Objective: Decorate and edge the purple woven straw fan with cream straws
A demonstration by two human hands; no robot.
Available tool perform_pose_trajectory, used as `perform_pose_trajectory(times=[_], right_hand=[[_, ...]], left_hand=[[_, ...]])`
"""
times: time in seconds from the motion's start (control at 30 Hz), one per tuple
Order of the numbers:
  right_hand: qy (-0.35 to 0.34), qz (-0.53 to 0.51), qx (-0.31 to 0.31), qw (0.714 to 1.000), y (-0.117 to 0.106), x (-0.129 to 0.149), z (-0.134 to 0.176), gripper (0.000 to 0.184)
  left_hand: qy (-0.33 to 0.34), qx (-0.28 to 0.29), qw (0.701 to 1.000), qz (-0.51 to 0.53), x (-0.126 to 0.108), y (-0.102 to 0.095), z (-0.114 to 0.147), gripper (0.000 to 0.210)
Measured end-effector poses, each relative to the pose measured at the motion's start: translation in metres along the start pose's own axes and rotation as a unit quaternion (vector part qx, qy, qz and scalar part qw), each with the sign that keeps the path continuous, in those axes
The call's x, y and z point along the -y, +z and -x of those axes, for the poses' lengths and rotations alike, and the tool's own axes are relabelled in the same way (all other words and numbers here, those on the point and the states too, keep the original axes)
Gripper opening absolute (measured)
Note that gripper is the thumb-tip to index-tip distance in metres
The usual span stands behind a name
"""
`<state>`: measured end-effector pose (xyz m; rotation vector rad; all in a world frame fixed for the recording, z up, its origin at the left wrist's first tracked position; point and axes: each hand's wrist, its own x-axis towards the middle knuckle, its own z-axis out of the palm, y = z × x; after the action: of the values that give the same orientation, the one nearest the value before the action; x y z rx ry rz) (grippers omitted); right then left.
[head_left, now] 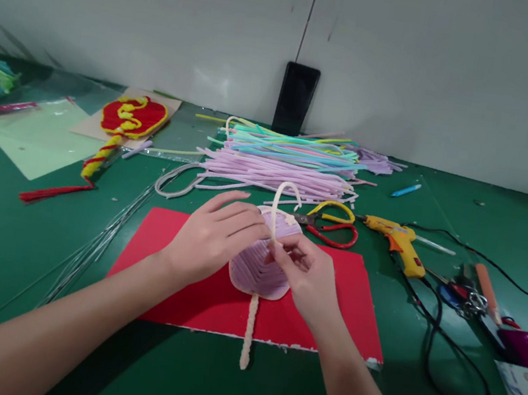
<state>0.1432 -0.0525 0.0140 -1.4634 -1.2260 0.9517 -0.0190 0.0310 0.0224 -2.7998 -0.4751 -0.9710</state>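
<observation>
A lilac fan-shaped piece made of pipe cleaners point(259, 273) lies on a red board point(177, 304), its twisted cream handle point(249, 335) pointing towards me past the board's near edge. A cream pipe cleaner point(277, 203) rises in a loop above the fan's upper part. My right hand point(309, 275) pinches its lower end between thumb and fingertips. From the other side, my left hand point(223, 234) has its bent fingers closed at the same pipe cleaner; its thumb is hidden. A small cream shape point(289, 220) sits near the fan's top.
Behind the board are bundled pipe cleaners point(277, 176), scissors point(334, 225) and an upright phone point(297, 99). A yellow glue gun point(400, 242) with a trailing cord lies right, near assorted tools point(468, 300). Left are thin wires point(96, 244) and a red-and-yellow fan point(134, 117).
</observation>
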Motion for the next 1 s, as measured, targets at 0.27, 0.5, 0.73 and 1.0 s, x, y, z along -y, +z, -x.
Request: perform_pose_trajectory(times=[0.27, 0.5, 0.73, 1.0], right_hand=[[-0.007, 0.02, 0.004, 1.0, -0.001, 0.0, 0.001, 0.01], [-0.012, 0.037, 0.0, 0.999, 0.0, -0.001, 0.0, 0.011], [0.016, -0.014, -0.019, 1.0, 0.003, -0.001, 0.0, 0.01], [0.055, -0.065, -0.006, 0.996, 0.003, -0.003, -0.003, 0.01]], left_hand=[[-0.033, 0.047, 0.995, 0.078, 0.006, 0.0, -0.005, 0.018], [-0.023, 0.083, 0.989, 0.119, 0.012, -0.004, -0.008, 0.018], [-0.047, 0.037, 0.995, 0.075, 0.002, 0.002, -0.003, 0.016], [-0.04, 0.05, 0.996, 0.066, -0.001, 0.001, -0.005, 0.02]])
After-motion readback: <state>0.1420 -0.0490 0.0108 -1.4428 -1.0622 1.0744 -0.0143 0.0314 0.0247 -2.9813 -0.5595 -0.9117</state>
